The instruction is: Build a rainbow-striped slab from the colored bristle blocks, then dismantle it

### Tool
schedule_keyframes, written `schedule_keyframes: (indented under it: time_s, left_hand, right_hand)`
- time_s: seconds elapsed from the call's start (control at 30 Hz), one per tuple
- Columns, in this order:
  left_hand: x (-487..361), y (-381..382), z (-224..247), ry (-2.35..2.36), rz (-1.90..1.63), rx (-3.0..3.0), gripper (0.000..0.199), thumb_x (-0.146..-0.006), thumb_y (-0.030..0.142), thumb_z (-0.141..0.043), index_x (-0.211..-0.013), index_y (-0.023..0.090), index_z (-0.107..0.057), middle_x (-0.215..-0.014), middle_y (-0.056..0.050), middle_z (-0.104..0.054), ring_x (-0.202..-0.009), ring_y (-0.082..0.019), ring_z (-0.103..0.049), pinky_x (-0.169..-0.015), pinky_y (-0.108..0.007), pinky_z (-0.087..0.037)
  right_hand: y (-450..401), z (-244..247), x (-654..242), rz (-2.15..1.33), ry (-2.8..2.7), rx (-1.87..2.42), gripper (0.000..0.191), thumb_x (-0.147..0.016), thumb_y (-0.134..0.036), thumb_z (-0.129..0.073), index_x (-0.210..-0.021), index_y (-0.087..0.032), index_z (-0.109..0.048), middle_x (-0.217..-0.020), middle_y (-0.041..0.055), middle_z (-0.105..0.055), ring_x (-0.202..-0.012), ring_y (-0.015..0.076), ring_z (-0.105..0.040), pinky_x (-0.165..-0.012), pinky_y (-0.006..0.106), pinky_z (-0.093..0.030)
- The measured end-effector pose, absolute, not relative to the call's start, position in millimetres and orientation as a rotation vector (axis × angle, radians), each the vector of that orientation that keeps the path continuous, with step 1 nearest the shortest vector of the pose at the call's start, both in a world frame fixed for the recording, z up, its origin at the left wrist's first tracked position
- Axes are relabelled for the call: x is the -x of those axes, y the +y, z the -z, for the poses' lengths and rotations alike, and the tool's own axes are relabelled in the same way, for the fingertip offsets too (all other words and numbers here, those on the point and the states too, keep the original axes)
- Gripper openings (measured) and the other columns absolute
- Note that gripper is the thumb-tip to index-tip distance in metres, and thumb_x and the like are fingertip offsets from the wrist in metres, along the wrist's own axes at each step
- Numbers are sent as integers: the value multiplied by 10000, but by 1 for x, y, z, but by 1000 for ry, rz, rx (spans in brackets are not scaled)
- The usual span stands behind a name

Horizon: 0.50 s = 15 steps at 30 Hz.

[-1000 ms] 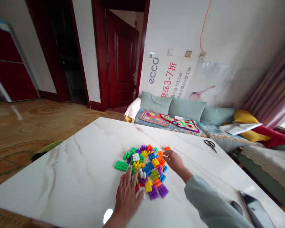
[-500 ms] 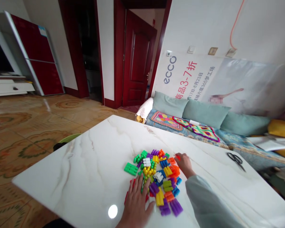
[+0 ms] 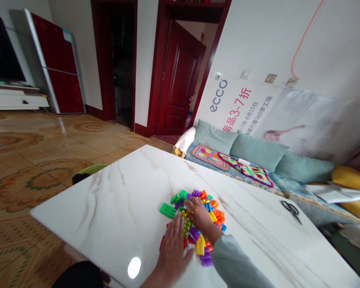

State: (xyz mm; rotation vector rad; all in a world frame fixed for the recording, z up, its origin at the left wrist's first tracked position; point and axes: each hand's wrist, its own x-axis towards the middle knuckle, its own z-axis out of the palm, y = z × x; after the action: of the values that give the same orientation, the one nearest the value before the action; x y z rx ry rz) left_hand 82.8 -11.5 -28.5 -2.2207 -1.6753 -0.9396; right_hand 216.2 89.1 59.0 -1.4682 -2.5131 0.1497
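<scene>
A heap of colourful plastic building blocks [image 3: 187,227] lies on the white marbled table [image 3: 132,200]. My left hand [image 3: 174,244] rests flat along the heap's near left side, fingers stretched out, partly covering some red blocks [image 3: 162,242]. Over the middle of the heap reaches my right hand [image 3: 200,215], its fingers bent down among the blocks; whatever they grip is hidden beneath them. A flat green block [image 3: 168,210] sticks out at the left. Orange blocks [image 3: 219,216] show beyond my right wrist, and yellow [image 3: 200,245] and purple [image 3: 206,258] ones lie at the near edge.
Black scissors [image 3: 291,209] lie near the table's right edge. Behind the table stands a sofa with green cushions [image 3: 258,150] and a crocheted mat [image 3: 252,168]. A green basin rim [image 3: 93,169] shows beyond the left table edge.
My right hand has moved left from the heap's right side, where it pinched a small red piece, onto its middle. My left hand stays nearly in place. The view has shifted slightly.
</scene>
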Motion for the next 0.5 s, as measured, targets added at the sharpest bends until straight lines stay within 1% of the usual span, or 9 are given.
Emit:
schedule_keyframes:
  time_s: [0.03,0.1,0.17,0.23,0.3,0.37,0.43,0.5]
  left_hand:
    - [-83,-11,30,-1675,930,2219,846,-864,484,-458,-1514,90,-87,-1563,-117,-216,-1410,-297,-257,-1109,-410,-277]
    - [-83,-10,33,-1679,893,2241,838,-867,471,-448,-1515,91,-76,-1557,-118,-233,-1397,-299,-286,-1102,-423,-282]
    - [-84,-10,34,-1687,854,2271,850,-857,474,-459,-1515,93,-80,-1553,-125,-241,-1387,-310,-304,-1095,-445,-282]
    - [-84,-9,34,-1686,825,2295,854,-852,484,-465,-1515,94,-93,-1549,-132,-248,-1386,-315,-307,-1093,-455,-280]
    - [-83,-9,34,-1679,811,2301,845,-858,491,-459,-1514,94,-103,-1543,-135,-260,-1386,-314,-307,-1092,-456,-280]
    - [-82,-8,34,-1666,807,2303,843,-863,502,-449,-1514,92,-104,-1539,-135,-270,-1386,-314,-309,-1087,-457,-286]
    - [-81,-8,36,-1660,803,2312,843,-865,515,-439,-1514,94,-103,-1542,-125,-266,-1389,-313,-303,-1083,-458,-293]
    - [-80,-7,37,-1651,792,2335,844,-866,537,-428,-1515,103,-109,-1550,-108,-248,-1399,-309,-284,-1084,-451,-295]
  right_hand:
    - [90,-61,-220,-185,-2487,1498,385,-833,-134,-489,-1170,-244,-640,-1199,81,-607,-1105,210,-551,-948,328,-425]
    - [95,-67,-234,-277,-2457,1578,306,-809,-146,-515,-1033,-250,-696,-1053,47,-668,-971,186,-610,-865,289,-459]
    - [106,-74,-251,-323,-2463,1639,303,-713,-135,-599,-958,-267,-719,-1012,20,-686,-941,188,-625,-845,281,-464]
    - [124,-78,-264,-299,-2436,1690,383,-670,-120,-615,-1011,-269,-709,-1085,27,-669,-1014,204,-604,-889,295,-445]
    - [144,-76,-270,-239,-2359,1764,432,-715,-163,-594,-1135,-242,-661,-1199,75,-614,-1103,236,-559,-918,332,-428]
    - [164,-67,-269,-181,-2273,1839,508,-769,-253,-587,-1274,-199,-572,-1296,143,-534,-1164,290,-511,-917,388,-424]
    - [179,-53,-265,-161,-2230,1875,609,-789,-346,-603,-1362,-175,-486,-1320,187,-496,-1161,324,-507,-894,421,-429]
    - [188,-40,-262,-177,-2244,1854,617,-793,-398,-616,-1363,-200,-488,-1283,172,-523,-1100,310,-550,-863,408,-442]
